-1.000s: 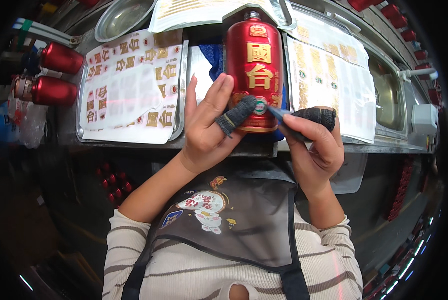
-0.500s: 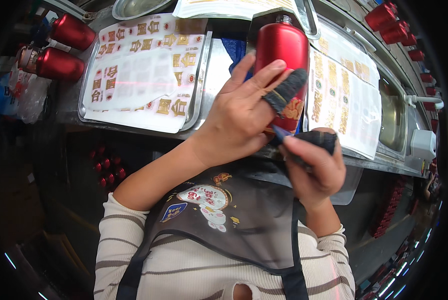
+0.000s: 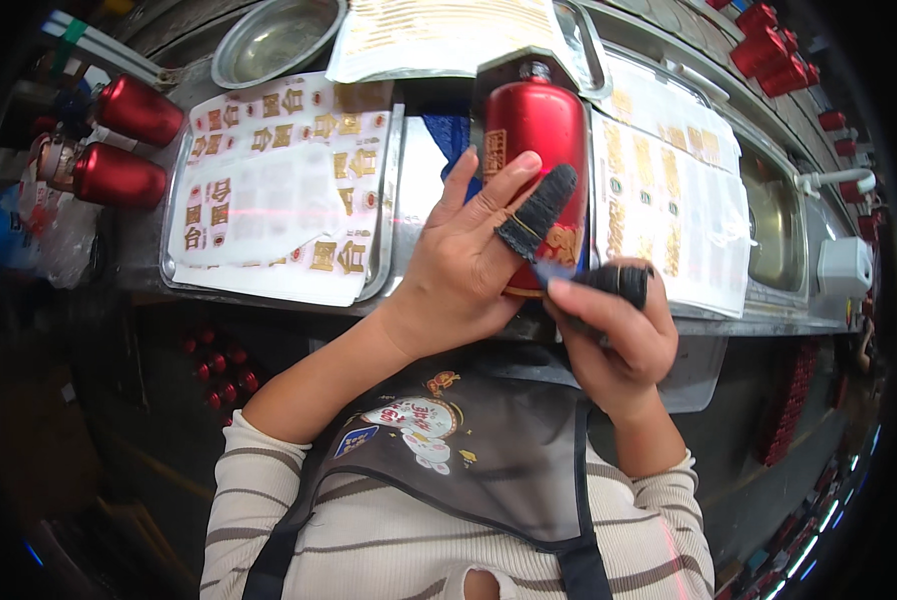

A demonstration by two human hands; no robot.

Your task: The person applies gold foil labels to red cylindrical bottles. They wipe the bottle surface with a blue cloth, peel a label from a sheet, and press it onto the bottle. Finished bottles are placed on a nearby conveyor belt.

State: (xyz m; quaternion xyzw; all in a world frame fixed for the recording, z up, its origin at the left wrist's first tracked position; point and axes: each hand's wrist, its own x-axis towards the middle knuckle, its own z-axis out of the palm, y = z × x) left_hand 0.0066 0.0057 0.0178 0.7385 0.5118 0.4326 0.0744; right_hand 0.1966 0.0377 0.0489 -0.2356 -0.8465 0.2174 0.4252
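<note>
- Although it is crowded, the metal worktop [image 3: 416,190] gives support to a tray [image 3: 391,200] with printed sheets at left.
- The red bottle [image 3: 536,120] is between this tray and more sheets [image 3: 704,205] at right, neck pointing away from the person.
- The left hand [image 3: 469,245] has its fingers spread over the bottle; whether the thumb grips underneath, I cannot tell. It should, I think, prevent any rolling.
- The right hand [image 3: 619,335] is closed, pinching a blue-tipped tool [image 3: 556,271].
- The gold decoration [image 3: 563,243] is just above the tool's tip. Contact is blurred; light, flat, short strokes seem safest for the red surface.
</note>
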